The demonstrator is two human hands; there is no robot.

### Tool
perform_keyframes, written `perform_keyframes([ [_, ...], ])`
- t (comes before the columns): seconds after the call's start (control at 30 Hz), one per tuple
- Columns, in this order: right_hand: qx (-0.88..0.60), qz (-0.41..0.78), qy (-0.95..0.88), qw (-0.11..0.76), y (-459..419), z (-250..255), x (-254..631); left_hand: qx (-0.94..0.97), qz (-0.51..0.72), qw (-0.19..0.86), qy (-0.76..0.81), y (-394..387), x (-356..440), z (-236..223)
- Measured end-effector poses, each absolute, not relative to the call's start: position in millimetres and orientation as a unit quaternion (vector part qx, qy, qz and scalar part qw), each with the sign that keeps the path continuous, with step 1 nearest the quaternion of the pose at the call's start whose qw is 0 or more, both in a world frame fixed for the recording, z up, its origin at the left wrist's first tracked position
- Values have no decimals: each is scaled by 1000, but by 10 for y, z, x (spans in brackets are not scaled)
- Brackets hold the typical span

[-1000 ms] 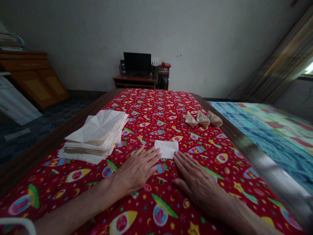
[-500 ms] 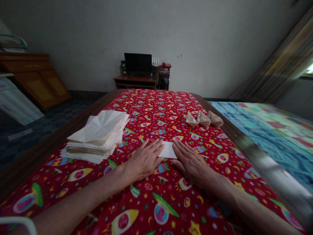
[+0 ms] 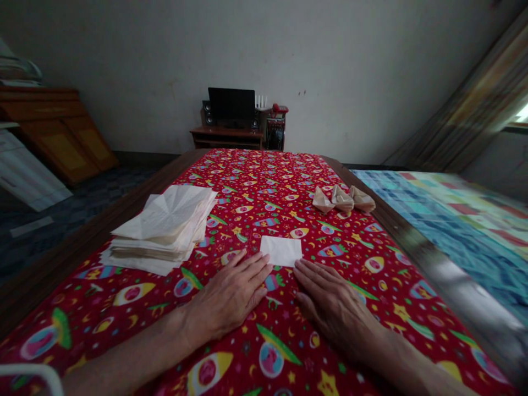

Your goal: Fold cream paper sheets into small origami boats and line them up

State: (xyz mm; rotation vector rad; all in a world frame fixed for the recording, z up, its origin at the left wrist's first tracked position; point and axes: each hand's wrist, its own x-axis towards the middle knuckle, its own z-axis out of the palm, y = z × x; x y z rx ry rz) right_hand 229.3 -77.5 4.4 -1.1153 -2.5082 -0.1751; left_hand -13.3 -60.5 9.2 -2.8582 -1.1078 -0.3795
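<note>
A small white rectangle of folded paper (image 3: 281, 251) lies flat on the red patterned tablecloth (image 3: 264, 214). My left hand (image 3: 233, 289) rests palm down with fingers stretched out, its fingertips at the paper's lower left corner. At the lower right corner are the fingertips of my right hand (image 3: 330, 294), also flat and outstretched. Neither hand grips anything. To the left is a thick stack of creased, printed paper sheets (image 3: 165, 225). Three folded paper shapes (image 3: 342, 199) stand in a row on the right side.
The table's dark wooden edge (image 3: 396, 242) runs along the right, with a bed (image 3: 437, 220) in coloured squares beyond it. A monitor (image 3: 232, 103) stands on a small desk by the far wall. A wooden cabinet (image 3: 61, 135) is at the left.
Both hands have slid back toward me, off the sides of the folded paper to its near corners. More of the paper now shows. The stack and the folded shapes have stayed put.
</note>
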Motion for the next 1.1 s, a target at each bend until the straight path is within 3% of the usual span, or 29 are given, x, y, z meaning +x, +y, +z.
perform_keyframes([
  [0.13, -446, -19, -857, 257, -604, 37, 2347, -932, -148, 66, -326, -576, -119, 75],
  [0.5, -584, 130, -762, 248, -265, -18, 2317, -921, -228, 82, -303, -590, -126, 84],
  [0.67, -575, 251, -701, 338, -249, -25, 2243, -914, -258, 58, -309, -531, -157, 107],
  [0.8, -527, 161, -712, 436, -296, 39, 2256, -896, -294, 80, -322, -490, -184, 229],
  [0.9, -469, 43, -757, 453, -344, 120, 2264, -878, -321, 116, -337, -491, -186, 337],
  [1.1, -358, -109, -881, 288, -519, 146, 2187, -880, -309, 123, -339, -517, -154, 291],
])
